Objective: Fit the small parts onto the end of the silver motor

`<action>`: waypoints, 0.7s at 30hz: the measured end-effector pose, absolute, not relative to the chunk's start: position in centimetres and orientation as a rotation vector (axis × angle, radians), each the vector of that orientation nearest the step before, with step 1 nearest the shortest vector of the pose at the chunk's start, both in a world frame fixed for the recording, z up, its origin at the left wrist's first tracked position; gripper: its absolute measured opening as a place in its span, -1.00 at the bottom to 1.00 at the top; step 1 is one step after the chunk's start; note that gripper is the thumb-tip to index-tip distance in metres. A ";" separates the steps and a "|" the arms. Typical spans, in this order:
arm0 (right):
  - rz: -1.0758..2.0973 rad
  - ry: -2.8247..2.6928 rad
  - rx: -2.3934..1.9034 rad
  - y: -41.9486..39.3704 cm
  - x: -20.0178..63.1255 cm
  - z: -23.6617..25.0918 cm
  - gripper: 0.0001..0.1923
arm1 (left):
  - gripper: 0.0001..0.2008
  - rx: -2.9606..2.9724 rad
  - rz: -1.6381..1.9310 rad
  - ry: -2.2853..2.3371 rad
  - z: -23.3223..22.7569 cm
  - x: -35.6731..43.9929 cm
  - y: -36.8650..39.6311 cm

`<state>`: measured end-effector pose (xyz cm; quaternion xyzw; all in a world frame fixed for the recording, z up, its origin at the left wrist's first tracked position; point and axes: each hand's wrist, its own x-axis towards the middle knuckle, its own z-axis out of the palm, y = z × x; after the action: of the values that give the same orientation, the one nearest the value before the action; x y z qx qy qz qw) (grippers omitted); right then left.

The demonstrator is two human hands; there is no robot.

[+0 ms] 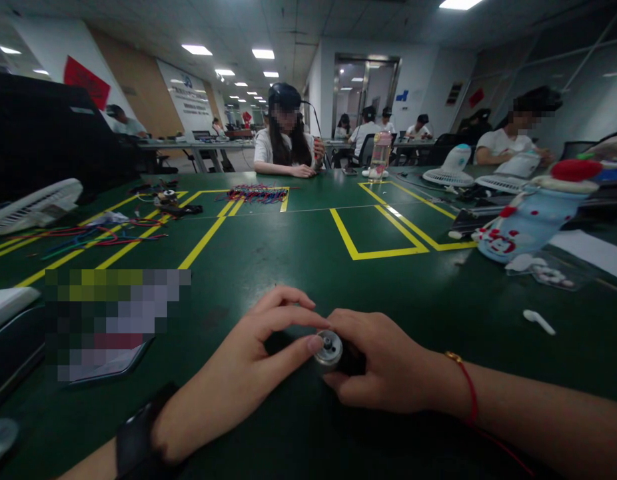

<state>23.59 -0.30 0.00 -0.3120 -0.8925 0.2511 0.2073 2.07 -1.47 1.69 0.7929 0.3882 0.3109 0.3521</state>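
Just above the near part of the green table, my right hand (pixel 388 363) is closed round a small motor (pixel 329 355). Its silver round end, with a short shaft in the middle, faces up and towards me; the dark body is mostly hidden by the fingers. My left hand (pixel 261 357) pinches at this silver end. The left thumb tip rests at the rim beside the shaft, and the index finger curves over the far side, close to the right fingers. A dark watch is on the left wrist, a red cord on the right.
The green table (pixel 268 247) carries yellow tape lines. Loose wires (pixel 103 233) and a wire bundle (pixel 256 193) lie farther off. At right are a blue bottle (pixel 533 213), a white earbud (pixel 539 322) and fans (pixel 448 170). A person (pixel 287 143) sits opposite; a phone-like slab (pixel 113 363) lies left.
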 end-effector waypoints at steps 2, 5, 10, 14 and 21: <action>0.698 -2.484 -0.878 -0.3 23.6 0.0 -0.74 | -0.87 1.983 0.798 1.001 1.8 2.5 -1.5; 0.710 -2.487 -0.888 -0.3 23.6 0.0 -0.75 | -0.90 1.860 0.882 0.983 1.8 2.2 -1.2; 0.745 -2.478 -0.907 -0.4 23.7 0.3 -0.67 | -0.91 2.070 0.780 1.075 1.2 0.0 0.1; 0.752 -2.464 -0.916 -0.4 23.7 0.2 -0.68 | -0.91 2.310 0.474 1.057 0.4 -0.7 0.7; 0.763 -2.471 -0.921 -0.4 23.6 0.3 -0.68 | -0.91 2.332 0.412 1.043 0.0 -0.6 0.7</action>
<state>23.64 -0.42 0.32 -0.3290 -0.8825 0.2725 0.1968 -0.58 0.68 0.04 0.8670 0.3876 0.1532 0.2733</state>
